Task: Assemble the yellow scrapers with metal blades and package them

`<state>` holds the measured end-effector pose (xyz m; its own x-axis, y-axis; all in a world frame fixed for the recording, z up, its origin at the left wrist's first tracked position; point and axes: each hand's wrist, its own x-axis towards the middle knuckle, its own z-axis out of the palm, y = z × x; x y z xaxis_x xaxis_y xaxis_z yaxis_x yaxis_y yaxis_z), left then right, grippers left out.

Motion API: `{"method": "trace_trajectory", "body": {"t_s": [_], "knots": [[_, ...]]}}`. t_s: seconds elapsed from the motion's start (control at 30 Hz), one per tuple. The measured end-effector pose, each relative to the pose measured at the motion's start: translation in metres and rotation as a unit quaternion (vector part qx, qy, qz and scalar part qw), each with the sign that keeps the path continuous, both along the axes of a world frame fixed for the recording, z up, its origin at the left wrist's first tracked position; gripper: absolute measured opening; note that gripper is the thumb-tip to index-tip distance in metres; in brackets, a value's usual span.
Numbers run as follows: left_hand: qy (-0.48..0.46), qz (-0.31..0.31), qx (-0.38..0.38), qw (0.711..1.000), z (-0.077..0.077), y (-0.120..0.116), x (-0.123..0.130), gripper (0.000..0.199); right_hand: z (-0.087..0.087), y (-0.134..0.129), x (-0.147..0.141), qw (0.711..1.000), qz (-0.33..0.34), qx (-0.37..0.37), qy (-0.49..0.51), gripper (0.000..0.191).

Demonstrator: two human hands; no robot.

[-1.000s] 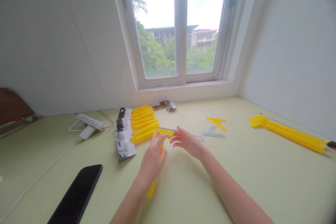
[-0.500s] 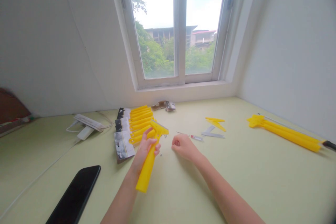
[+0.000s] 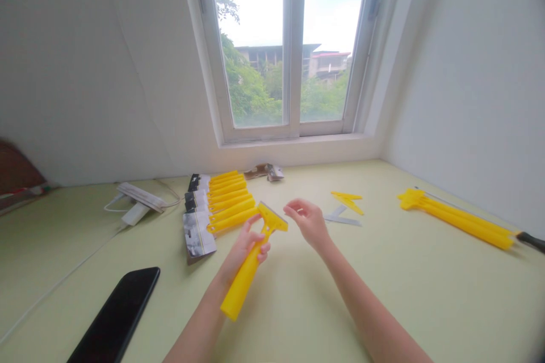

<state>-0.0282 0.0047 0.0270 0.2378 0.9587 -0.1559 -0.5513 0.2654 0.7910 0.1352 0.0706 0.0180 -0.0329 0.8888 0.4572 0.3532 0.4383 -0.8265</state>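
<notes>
My left hand (image 3: 247, 247) is wrapped round the handle of a yellow scraper (image 3: 243, 286), which slants up and to the right. The scraper's wide head (image 3: 272, 219), with a grey strip along its edge, points toward my other hand. Just right of that head, my right hand (image 3: 309, 221) is raised with thumb and fingertips pinched together. Whatever lies in the pinch, if anything, is too small to make out. Behind the right hand lie grey flat blades (image 3: 344, 216) and thin yellow plastic pieces (image 3: 349, 201) on the table.
Several packaged yellow scrapers (image 3: 230, 201) lie in a row at left. A black phone (image 3: 117, 315) and a white power strip (image 3: 142, 195) are further left. Joined yellow handles (image 3: 464, 218) lie at far right, near a black handle (image 3: 530, 240). Torn packaging (image 3: 266, 171) sits below the window.
My right hand has risen from the tabletop toward the scraper head, fingers pinched. The scraper in my left hand has shifted slightly right. The screwdriver is now hidden behind my right hand.
</notes>
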Motion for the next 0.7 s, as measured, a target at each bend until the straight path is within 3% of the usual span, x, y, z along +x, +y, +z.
{"method": "trace_trajectory", "body": {"t_s": [0.17,0.4,0.7], "knots": [[0.034,-0.043,0.001,0.998,-0.006,0.000,0.006,0.054,0.007,-0.011,-0.010,0.994,0.095,0.051,0.003,0.012],[0.048,-0.062,0.001,0.997,-0.013,0.003,0.006,0.058,0.003,-0.010,-0.009,0.992,0.102,0.066,-0.040,0.008],[0.056,-0.064,0.002,0.996,-0.014,0.004,0.005,0.057,-0.004,-0.007,-0.012,0.993,0.105,0.053,-0.005,0.009]]}}
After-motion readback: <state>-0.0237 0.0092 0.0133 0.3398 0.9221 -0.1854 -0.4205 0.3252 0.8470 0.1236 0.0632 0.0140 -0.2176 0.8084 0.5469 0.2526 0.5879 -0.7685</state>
